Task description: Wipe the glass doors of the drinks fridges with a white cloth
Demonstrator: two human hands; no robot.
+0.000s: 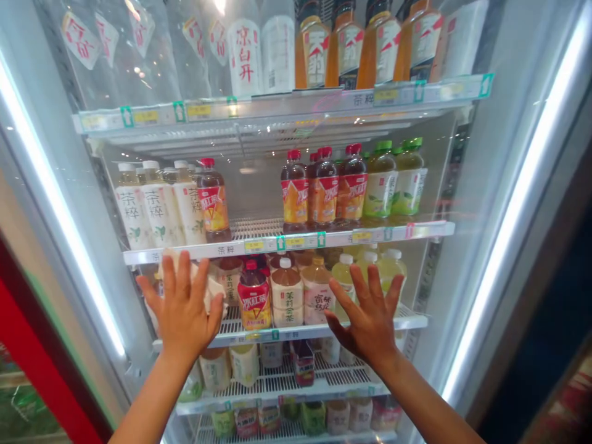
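My left hand [182, 308] is raised in front of a drinks cooler, holding a crumpled white cloth [216, 295] under its palm and spread fingers. Part of the cloth is hidden behind the hand. To the right, my right hand [367, 314] is open, fingers apart, with nothing visible in it. Light reflections suggest a glass pane ahead; whether the right palm touches it I cannot tell. Between the hands stand a red-labelled tea bottle [254, 302], a white-labelled tea bottle [287, 296] and a pink-labelled bottle [319, 302].
Above the hands, a shelf [250, 246] carries red-capped bottles [295, 197] and green-capped bottles [409, 185]. Amber bottles [348, 52] line the top shelf. Lower shelves hold more drinks. Bright light strips [522, 203] run down both sides. A red panel [37, 357] stands at the left.
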